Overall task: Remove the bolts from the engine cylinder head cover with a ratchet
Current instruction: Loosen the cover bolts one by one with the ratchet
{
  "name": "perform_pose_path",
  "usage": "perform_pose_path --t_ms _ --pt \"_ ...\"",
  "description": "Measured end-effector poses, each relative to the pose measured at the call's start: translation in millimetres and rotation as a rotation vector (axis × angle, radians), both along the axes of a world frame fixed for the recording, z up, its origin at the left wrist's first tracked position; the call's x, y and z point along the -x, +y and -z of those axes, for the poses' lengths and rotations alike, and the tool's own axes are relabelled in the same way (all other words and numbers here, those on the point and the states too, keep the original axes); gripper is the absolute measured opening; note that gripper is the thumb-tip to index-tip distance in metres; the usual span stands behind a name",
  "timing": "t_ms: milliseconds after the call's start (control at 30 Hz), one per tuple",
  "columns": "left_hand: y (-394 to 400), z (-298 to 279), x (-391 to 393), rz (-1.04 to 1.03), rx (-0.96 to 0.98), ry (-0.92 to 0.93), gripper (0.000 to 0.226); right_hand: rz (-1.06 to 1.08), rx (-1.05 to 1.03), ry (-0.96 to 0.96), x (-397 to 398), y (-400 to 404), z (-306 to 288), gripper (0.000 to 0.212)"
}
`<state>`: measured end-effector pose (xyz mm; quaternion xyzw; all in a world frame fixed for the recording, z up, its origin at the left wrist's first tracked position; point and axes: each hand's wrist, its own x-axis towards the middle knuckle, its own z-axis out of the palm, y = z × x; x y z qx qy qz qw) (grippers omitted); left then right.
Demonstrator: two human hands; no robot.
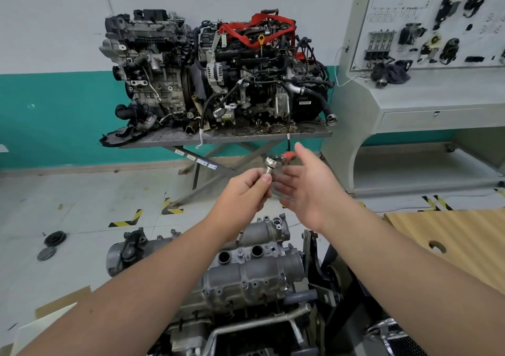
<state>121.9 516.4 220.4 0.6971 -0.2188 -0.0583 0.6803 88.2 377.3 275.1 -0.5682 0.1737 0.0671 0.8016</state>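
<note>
Workshop floor with hazard tape and a teal-banded wall lie beyond both hands, where two spare engines (pixel 216 76) sit on a lift desk (pixel 218 137) and a grey training panel (pixel 426 27) stands off to the right. Held up in the air, the ratchet (pixel 273 164) has its chrome head and socket just above the left hand's grip. The left hand (pixel 243 191) pinches the socket stem between curled fingers and thumb. The right hand (pixel 308 186) is open, fingers straight and spread, just beside the tool; its red handle end shows past those fingers, and whether the palm touches it cannot be told. Well below both grips lies the cylinder head cover (pixel 246 268), with several small bolts (pixel 243 283) seemingly still seated along its edge. By the look of it, the step in hand is readying the tool, seating or checking the socket. Next, the right hand would need to take the handle and lower the socket squarely onto a bolt head.
</note>
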Motion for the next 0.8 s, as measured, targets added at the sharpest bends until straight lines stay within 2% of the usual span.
perform_pose_path --t_ms 67,133,267,367,433,567,700,800 --pt "-7 3 8 -0.044 -0.064 -0.058 0.025 -0.059 -0.177 -0.021 -7 0 -9 0.031" --pt "-14 7 14 -0.068 -0.099 -0.103 0.022 -0.101 -0.114 -0.044 -10 0 -13 0.019" --pt "-21 11 19 -0.076 -0.072 -0.116 0.019 -0.152 0.001 -0.080 -11 -2 -12 0.014" --pt "-23 16 22 -0.116 -0.093 -0.137 0.020 -0.160 0.019 -0.101 -13 -5 -13 0.013" --pt "-21 22 23 -0.134 -0.108 -0.125 0.016 -0.134 -0.040 -0.118 -14 -5 -14 0.014" --pt "-12 45 23 -0.067 -0.168 -0.068 0.017 -0.131 -0.101 -0.152 -14 -10 -14 0.017" --pt "-4 69 23 -0.015 -0.276 0.000 0.011 -0.182 -0.033 -0.155 -10 -11 -10 0.022" --pt "0 84 25 0.089 -0.390 0.047 0.018 -0.215 0.070 -0.193 -5 -9 -7 0.024"
